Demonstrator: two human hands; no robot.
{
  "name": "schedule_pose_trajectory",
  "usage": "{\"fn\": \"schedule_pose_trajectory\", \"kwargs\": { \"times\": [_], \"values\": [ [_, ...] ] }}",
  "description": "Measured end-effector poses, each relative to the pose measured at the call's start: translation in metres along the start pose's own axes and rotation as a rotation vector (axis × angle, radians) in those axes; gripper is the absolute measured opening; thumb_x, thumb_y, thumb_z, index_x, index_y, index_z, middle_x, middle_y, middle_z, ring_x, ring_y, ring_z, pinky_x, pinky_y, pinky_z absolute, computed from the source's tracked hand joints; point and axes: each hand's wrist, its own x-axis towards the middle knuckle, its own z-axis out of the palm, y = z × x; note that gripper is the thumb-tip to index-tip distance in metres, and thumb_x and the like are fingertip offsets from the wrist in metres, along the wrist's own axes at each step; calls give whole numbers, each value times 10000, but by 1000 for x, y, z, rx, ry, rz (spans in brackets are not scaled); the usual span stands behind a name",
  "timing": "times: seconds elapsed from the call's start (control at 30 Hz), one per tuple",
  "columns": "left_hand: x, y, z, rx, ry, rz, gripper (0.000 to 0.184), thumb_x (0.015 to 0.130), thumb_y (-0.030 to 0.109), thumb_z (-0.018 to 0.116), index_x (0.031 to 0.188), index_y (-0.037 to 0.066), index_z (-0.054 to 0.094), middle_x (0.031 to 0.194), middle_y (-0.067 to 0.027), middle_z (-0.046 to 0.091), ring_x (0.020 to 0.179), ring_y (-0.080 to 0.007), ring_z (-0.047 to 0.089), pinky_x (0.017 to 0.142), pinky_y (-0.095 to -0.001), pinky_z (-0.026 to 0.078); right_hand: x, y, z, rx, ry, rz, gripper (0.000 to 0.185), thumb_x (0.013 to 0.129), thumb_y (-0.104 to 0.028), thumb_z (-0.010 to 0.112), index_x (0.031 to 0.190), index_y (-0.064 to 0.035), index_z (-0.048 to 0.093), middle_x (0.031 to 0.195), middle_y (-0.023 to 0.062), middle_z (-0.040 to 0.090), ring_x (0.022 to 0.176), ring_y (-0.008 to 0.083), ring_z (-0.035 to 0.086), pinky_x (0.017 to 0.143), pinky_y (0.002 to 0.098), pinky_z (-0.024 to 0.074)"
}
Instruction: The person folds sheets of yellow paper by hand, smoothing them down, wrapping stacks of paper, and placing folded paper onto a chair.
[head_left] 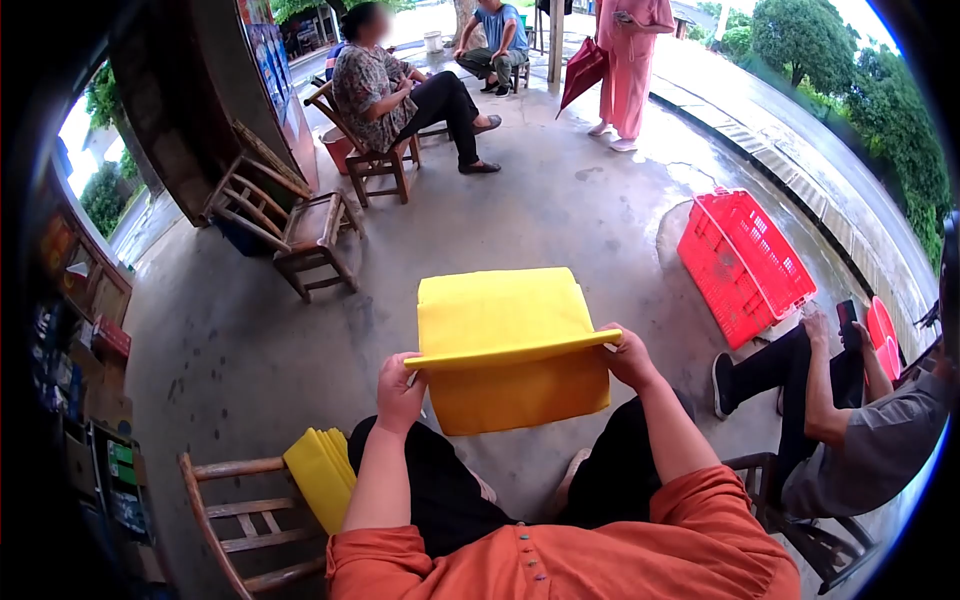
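A yellow sheet point(505, 300), perhaps felt or cloth, hangs in front of me above my knees. Across its middle runs a raised fold, with one panel beyond it and another hanging on my side. My left hand point(400, 388) pinches the left end of this fold. At the right end, my right hand point(632, 358) grips it the same way. Beside my left thigh, a stack of folded yellow sheets point(322, 475) lies on a wooden chair point(240, 508).
A red plastic crate point(745, 265) stands on the floor ahead right. At the right, a seated person point(865, 440) holds a phone point(849, 322). An unoccupied wooden chair point(300, 225) is ahead left. Farther off, people sit, and one stands with a red umbrella point(586, 72).
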Motion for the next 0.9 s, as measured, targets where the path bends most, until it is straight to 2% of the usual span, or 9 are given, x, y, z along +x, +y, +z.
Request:
{"fn": "schedule_pose_trajectory", "kwargs": {
  "times": [0.13,0.37,0.47,0.53,0.63,0.7,0.73,0.83,0.9],
  "values": [
    [7,-16,22,-96,13,-298,134,903,133,708,1006,47,707,922,-123,678,865,-296,636,777,-399,500,16,-1,18,388,87,221,165,941,-89,699,1085,-13,726,998,-5,720,871,78,627,829,261,518],
    [30,-28,48,24,2,-618,164,903,218,692,981,76,671,943,-63,681,869,-296,634,812,-446,499,48,9,28,95,153,249,183,942,-144,695,1044,7,716,915,13,721,804,84,606,759,277,506],
    [38,8,45,437,32,-426,263,894,123,679,1151,84,637,1143,-35,692,1095,-207,617,974,-426,459,52,14,31,-34,182,223,182,924,-162,702,992,6,689,850,72,706,764,143,605,742,325,502],
    [42,10,51,589,-20,-58,485,883,151,648,1362,130,575,1479,-71,520,1442,-266,382,1201,-522,243,54,17,32,-109,197,213,188,917,-174,706,976,2,679,839,101,702,754,180,615,741,345,502],
    [64,27,68,498,-458,-118,594,925,254,572,1502,157,474,1637,-90,325,1549,-247,208,1262,-512,88,51,10,30,-275,176,178,146,933,-132,687,935,12,666,810,37,668,743,111,577,710,305,489],
    [76,30,81,488,-536,-101,610,941,303,536,1529,171,437,1654,-83,295,1556,-245,190,1264,-507,81,49,-1,30,-286,204,185,230,885,-208,720,937,6,654,807,170,678,746,315,633,744,389,510],
    [80,29,88,480,-621,-81,629,957,353,500,1555,185,400,1670,-75,266,1563,-244,172,1266,-501,73,49,-7,27,-290,207,183,230,885,-208,720,937,6,654,807,170,678,746,315,633,744,389,510],
    [77,26,100,562,-646,-86,636,970,380,471,1573,202,370,1684,-59,231,1570,-239,146,1263,-517,55,46,-38,25,-365,140,274,251,888,-205,714,1051,-23,661,1011,162,693,934,302,648,875,407,496],
    [75,27,101,585,-646,-84,632,975,393,464,1573,210,370,1687,-54,224,1571,-239,139,1260,-528,50,43,-64,40,-866,402,-201,414,889,-201,710,1253,-34,603,1302,152,611,1202,301,566,1047,454,409]
  ]
}}
